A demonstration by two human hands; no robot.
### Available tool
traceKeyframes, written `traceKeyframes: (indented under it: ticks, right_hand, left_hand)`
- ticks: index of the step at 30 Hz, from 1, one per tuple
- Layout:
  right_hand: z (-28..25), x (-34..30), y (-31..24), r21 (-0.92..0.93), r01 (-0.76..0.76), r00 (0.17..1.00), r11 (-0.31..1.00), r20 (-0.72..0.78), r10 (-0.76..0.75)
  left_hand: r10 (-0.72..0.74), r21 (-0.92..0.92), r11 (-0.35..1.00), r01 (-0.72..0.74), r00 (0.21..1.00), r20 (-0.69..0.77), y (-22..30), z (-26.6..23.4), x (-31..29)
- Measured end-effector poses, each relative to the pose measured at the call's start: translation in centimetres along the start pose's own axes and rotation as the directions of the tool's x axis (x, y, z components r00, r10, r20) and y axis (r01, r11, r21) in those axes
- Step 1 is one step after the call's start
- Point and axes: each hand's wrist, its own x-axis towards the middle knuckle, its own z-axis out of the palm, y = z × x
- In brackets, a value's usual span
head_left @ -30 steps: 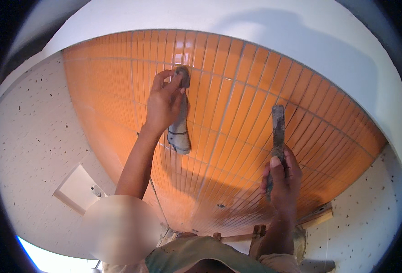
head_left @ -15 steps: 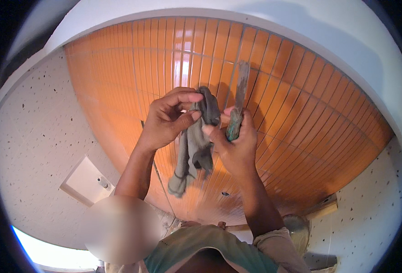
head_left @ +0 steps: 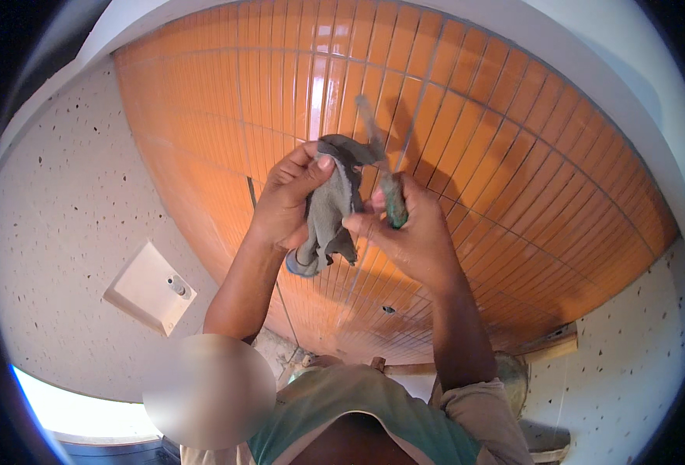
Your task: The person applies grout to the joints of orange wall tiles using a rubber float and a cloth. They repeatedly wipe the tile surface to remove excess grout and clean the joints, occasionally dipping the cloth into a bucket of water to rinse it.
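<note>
A crumpled grey rag [head_left: 329, 208] with frayed, dark edges hangs in front of the orange wall. My left hand [head_left: 282, 198] is closed on its upper left side, with the thumb pressed over the cloth. My right hand [head_left: 421, 239] grips a narrow scraper with a worn green handle [head_left: 395, 204]. The scraper's thin grey blade, blurred by motion, points up and leans left behind or against the rag's upper edge; contact is hard to tell. The thumb of the right hand lies at the rag's right edge.
Ahead curves a wall of narrow, glossy orange tiles [head_left: 505, 178] with a small dark hole low down. Speckled pale panels flank it, the left one with a recessed white box [head_left: 144, 291] holding a pipe fitting. A round container [head_left: 513, 384] stands at lower right, near my arm.
The scraper has swung from nearly upright to leaning left, its blade now near the rag's top. The rag is bunched shorter, and my left fingers have closed further on it. The view has shifted slightly.
</note>
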Motion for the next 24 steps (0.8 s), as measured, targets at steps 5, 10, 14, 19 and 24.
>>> traceKeyframes:
  ticks: [5, 10, 14, 19, 24]
  right_hand:
    - [-0.1, -0.5, 0.8, -0.091, 0.097, 0.974, 0.991, -0.199, -0.113]
    - [-1.3, -0.3, -0.7, 0.012, 0.158, 0.93, 0.987, -0.339, -0.145]
    - [-1.0, -0.2, -0.8, 0.039, 0.158, 0.94, 0.987, -0.313, -0.138]
    - [-1.4, 0.0, 0.4, 0.033, 0.073, 0.954, 0.997, -0.292, -0.06]
    - [-1.5, 0.2, 1.8, -0.001, 0.027, 0.92, 1.0, -0.392, -0.025]
  left_hand:
    - [0.088, 0.087, 0.993, -0.083, 0.995, -0.054, -0.1, -0.9, -1.0]
    - [-0.226, -0.462, 0.849, 0.257, 0.966, 0.123, -2.3, -3.8, -2.3]
    - [-0.376, -0.391, 0.808, 0.44, 0.897, 0.232, -10.0, -6.1, -5.3]
    - [-0.22, -0.228, 0.916, 0.329, 0.89, 0.399, -12.6, -6.7, -6.2]
    - [-0.36, -0.357, 0.859, 0.366, 0.929, 0.086, -4.8, 2.3, -3.8]
